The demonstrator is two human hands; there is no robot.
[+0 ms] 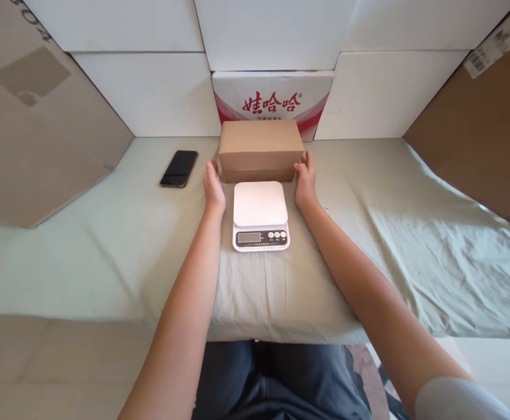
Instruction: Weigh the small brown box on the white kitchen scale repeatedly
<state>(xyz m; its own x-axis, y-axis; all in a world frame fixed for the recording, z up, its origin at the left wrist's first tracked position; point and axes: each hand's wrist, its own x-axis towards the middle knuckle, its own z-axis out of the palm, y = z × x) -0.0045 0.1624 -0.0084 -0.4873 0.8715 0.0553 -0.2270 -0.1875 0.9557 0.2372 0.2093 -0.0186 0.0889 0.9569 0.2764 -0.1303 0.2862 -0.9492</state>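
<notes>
A closed brown cardboard box lies lengthwise across the cloth, just behind a white kitchen scale. My left hand is against the box's left end, palm turned inward and fingers pointing away from me. At the opposite end my right hand grips the near right corner, its thumb toward the front face. Together the two hands hold the box between them. The scale's plate is bare; its dark panel has a small grey display and three round buttons facing me. No digits can be made out on it.
A black phone lies to the left of the box. Behind the box stands a white and red carton among white panels. Large cardboard boxes flank both sides, one at left and one at right. A wrinkled pale green cloth covers the surface.
</notes>
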